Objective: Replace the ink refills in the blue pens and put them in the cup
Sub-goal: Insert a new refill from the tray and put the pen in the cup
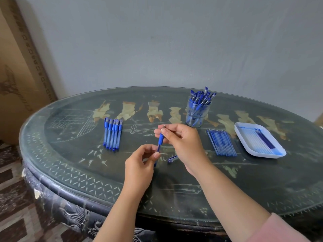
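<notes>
Pinched a blue pen (160,139) near its metal tip with the right grip (181,140), thumb and forefinger closed on it. Held the lower barrel of the same pen in the left grip (141,165), fingers curled round it. Carried it tilted, tip up and away, above the middle of the table (70,154), clear of the surface. Noted a loose blue cap (172,158) lying on the table just beside the right wrist. Noted five capped pens (112,134) laid side by side on the left, well apart from both grips. Saw a clear cup (197,112) standing upright at the far side, beyond the right grip, crowded with blue pens. Saw a row of refills (221,143) flat on the table to the right, between the right grip and a white tray (236,131). Made out pale refills and a few dark blue ones lying in that tray, with blue ink smears on its floor.
</notes>
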Available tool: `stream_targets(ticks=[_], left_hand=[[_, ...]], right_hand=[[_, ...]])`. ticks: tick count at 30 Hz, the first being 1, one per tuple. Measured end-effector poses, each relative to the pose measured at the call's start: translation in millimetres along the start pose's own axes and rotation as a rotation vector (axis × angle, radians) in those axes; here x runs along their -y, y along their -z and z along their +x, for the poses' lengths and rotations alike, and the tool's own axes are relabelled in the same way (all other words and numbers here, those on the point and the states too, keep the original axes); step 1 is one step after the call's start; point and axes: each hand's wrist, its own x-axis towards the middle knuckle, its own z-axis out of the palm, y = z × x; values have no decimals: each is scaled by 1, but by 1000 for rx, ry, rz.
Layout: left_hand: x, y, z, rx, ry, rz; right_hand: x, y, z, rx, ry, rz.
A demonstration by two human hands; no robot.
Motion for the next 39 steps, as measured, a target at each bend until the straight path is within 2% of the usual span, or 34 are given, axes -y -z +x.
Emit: stream_targets(ticks=[4,9,10,11,13,15,18,21,23,26,28,30,34,39], left_hand=[[1,0,0,-1,2,-3],[4,0,1,-1,1,-7],[5,0,1,-2,4,-10],[5,0,2,-4,3,-13],[6,0,2,-1,3,-12],[6,0,2,-1,1,-12],[6,0,2,4,7,-15],[4,1,1,17,9,-12],[5,1,2,20,18,-12],[5,0,2,21,35,-17],[4,0,2,24,35,-19],[4,0,1,28,30,-16],[2,0,1,31,16,-10],[2,1,0,38,7,4]], right_hand=[[0,0,2,12,11,-83],[1,25,12,133,-47,-150],[-2,33,14,134,-47,-271],[-7,40,16,158,-32,-492],[-20,47,15,303,-18,-873],[-31,47,11,429,-19,-1006],[-38,42,6,421,8,-1063],[-39,41,7,295,-7,-981],[-34,41,10,153,-25,-821],[-16,37,15,-58,-93,-405],[-2,32,17,-123,-106,-125],[12,27,17,-165,-43,37],[28,16,18,-148,164,-17],[26,11,22,-85,240,-175]])
